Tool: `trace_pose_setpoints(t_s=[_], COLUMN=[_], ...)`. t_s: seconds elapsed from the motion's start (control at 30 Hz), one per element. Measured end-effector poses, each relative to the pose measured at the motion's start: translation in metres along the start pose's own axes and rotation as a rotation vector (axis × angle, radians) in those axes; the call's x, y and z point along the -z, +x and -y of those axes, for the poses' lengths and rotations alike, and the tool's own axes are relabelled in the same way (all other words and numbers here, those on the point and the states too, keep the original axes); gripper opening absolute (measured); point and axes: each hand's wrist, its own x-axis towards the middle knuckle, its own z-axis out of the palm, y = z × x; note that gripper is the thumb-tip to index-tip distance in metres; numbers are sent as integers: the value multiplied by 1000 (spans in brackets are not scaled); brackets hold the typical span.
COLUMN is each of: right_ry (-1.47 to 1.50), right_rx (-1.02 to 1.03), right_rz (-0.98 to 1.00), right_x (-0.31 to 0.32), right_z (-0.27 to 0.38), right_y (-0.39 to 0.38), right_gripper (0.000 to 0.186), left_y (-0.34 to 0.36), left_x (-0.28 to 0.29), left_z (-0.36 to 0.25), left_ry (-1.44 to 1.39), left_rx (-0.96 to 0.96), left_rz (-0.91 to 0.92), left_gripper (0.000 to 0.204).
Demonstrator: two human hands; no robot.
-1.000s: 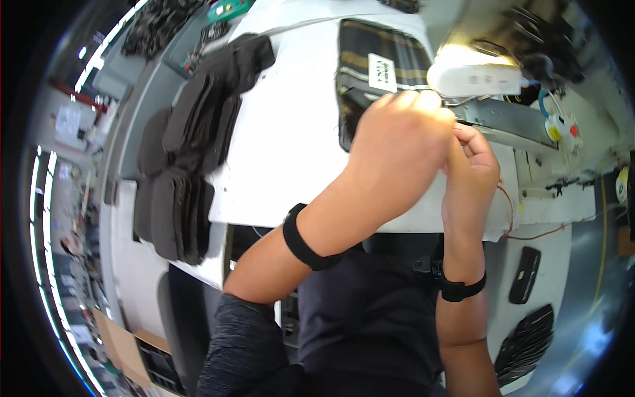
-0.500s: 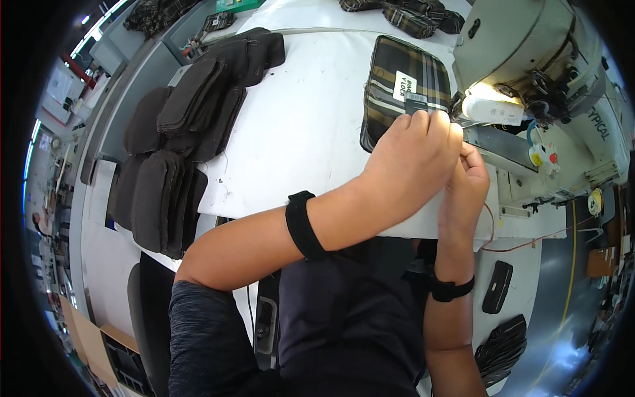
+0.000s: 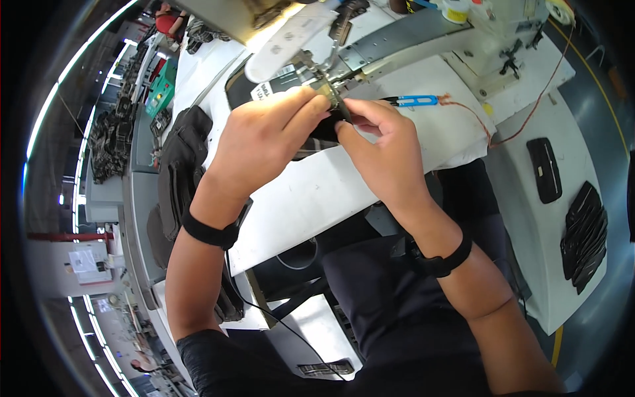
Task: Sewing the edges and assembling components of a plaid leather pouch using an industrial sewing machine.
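Observation:
At the presser foot (image 3: 321,79) of a sewing machine (image 3: 403,53), both my hands are on a dark plaid fabric panel (image 3: 239,90). A white label (image 3: 262,90) lies on the panel beside my left knuckles. My left hand (image 3: 261,139) is closed, thumb and fingers pressed together on the panel just left of the foot. To the right of the foot, my right hand (image 3: 389,149) pinches the dark edge of the same panel. Much of the panel is hidden beneath my left hand and the machine. Blue-handled thread snips (image 3: 417,100) lie beyond my right hand.
Stacks of dark fabric pieces (image 3: 182,159) stand on the left of the white table (image 3: 297,205). A reddish thread (image 3: 522,129) trails on the right. Lower right, a dark pouch-like piece (image 3: 544,170) and a striped bundle (image 3: 585,235) rest on a pale surface.
The view has swung right and closer to the machine. My hands, formerly crossed by the panel, are now on either side of the foot. The panel now sits under the machine head.

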Motion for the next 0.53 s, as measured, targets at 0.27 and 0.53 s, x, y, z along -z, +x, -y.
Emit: trace_pose_setpoints(t_s=[0.27, 0.53], right_ry=[317, 468], right_rx=[-371, -347], right_rz=[232, 167], right_x=[6, -4], right_z=[12, -4], right_y=[-1, -1], right_gripper=[32, 37], left_y=[-10, 1], left_x=[-4, -1], left_z=[-10, -4], left_ry=[-201, -179], left_rx=[296, 242], left_rz=[-6, 1], left_gripper=[32, 21])
